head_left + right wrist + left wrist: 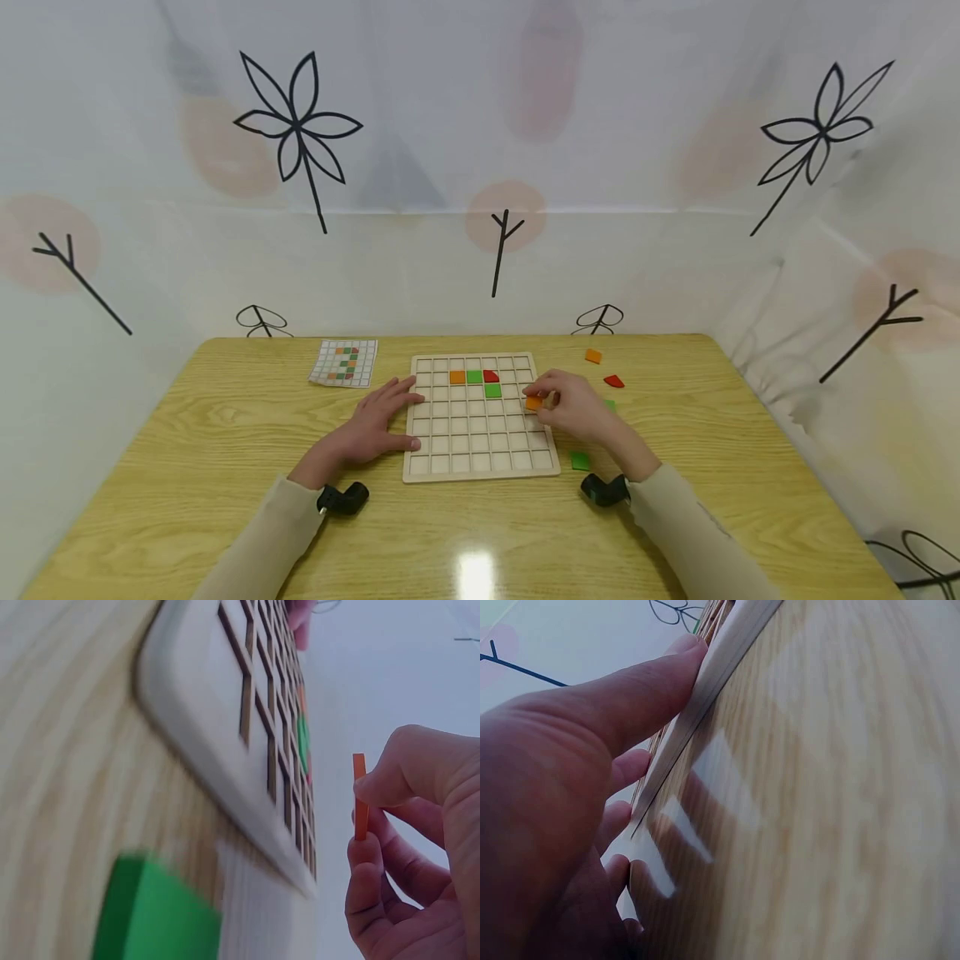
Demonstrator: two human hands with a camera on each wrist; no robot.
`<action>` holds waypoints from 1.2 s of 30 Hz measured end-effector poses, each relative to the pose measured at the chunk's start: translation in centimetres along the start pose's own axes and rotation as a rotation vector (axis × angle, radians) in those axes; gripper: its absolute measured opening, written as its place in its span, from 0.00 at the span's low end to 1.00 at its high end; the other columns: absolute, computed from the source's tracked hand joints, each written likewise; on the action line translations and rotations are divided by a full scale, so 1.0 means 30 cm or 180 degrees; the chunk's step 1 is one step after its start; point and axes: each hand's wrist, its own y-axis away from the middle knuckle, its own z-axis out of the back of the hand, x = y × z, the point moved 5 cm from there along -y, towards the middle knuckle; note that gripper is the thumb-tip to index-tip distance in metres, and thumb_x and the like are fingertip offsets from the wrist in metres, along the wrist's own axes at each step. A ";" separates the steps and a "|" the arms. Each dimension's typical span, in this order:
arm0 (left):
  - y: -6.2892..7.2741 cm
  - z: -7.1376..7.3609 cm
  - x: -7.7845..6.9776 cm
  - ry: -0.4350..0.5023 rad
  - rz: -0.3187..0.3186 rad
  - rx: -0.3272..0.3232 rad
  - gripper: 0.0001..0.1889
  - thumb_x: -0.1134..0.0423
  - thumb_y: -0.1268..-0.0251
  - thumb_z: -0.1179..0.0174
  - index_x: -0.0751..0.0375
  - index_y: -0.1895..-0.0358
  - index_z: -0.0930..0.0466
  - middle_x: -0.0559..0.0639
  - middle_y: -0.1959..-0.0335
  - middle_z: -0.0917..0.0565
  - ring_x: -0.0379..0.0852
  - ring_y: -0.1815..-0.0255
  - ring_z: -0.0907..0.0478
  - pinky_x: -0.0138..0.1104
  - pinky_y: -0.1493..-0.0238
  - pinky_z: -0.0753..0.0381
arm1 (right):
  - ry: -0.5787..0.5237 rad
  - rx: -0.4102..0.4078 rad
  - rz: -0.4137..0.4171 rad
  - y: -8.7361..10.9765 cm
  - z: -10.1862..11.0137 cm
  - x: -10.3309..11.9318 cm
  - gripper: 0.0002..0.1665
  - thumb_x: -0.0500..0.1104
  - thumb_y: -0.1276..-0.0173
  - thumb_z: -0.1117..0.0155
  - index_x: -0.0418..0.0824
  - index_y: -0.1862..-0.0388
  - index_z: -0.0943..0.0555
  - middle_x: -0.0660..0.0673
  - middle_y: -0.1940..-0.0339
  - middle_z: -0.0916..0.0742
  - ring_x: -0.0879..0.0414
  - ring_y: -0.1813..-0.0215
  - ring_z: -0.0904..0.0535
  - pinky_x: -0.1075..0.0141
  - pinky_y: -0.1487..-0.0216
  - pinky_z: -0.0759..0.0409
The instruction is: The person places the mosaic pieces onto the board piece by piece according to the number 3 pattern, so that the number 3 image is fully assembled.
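Observation:
A wooden grid board (442, 447) lies on the table, its squares marked off by raised ridges. Set in its upper part are an orange tile (457, 377), a green tile (474, 377), a red rounded tile (491, 377) and, one row lower, another green tile (492, 390). My right hand (576, 406) pinches an orange square tile (361, 796) between thumb and fingers, above the board's right edge. With fingers spread, my left hand (372, 423) rests against the board's left edge; its thumb (649, 694) touches the rim.
Right of the board lie a loose orange tile (593, 356), a red rounded piece (614, 381) and green tiles (581, 461), one partly behind the right hand. A paper pattern card (365, 367) with a coloured grid lies at the back left. A printed cloth hangs behind the table.

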 end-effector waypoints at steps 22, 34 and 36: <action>-0.002 0.007 -0.015 0.0024 -0.0013 0.0019 0.35 0.47 0.36 0.33 0.55 0.29 0.31 0.55 0.19 0.50 0.61 0.20 0.62 0.65 0.30 0.62 | -0.0176 0.0239 0.0107 -0.107 -0.106 0.047 0.17 0.31 0.41 0.32 0.39 0.52 0.13 0.50 0.56 0.16 0.57 0.61 0.23 0.64 0.60 0.21; 0.003 0.008 -0.017 0.0024 -0.0012 0.0036 0.35 0.48 0.35 0.33 0.57 0.29 0.32 0.56 0.19 0.50 0.62 0.20 0.63 0.64 0.30 0.62 | -0.0253 0.0223 0.0037 -0.104 -0.126 0.045 0.16 0.31 0.40 0.34 0.43 0.54 0.13 0.50 0.56 0.19 0.55 0.61 0.26 0.62 0.60 0.24; 0.004 0.007 -0.016 0.0019 -0.0009 0.0039 0.35 0.48 0.35 0.33 0.57 0.29 0.32 0.56 0.19 0.50 0.61 0.20 0.63 0.64 0.30 0.62 | -0.0328 0.0227 0.0001 -0.102 -0.127 0.038 0.15 0.32 0.39 0.33 0.44 0.54 0.13 0.51 0.56 0.19 0.55 0.60 0.26 0.61 0.60 0.23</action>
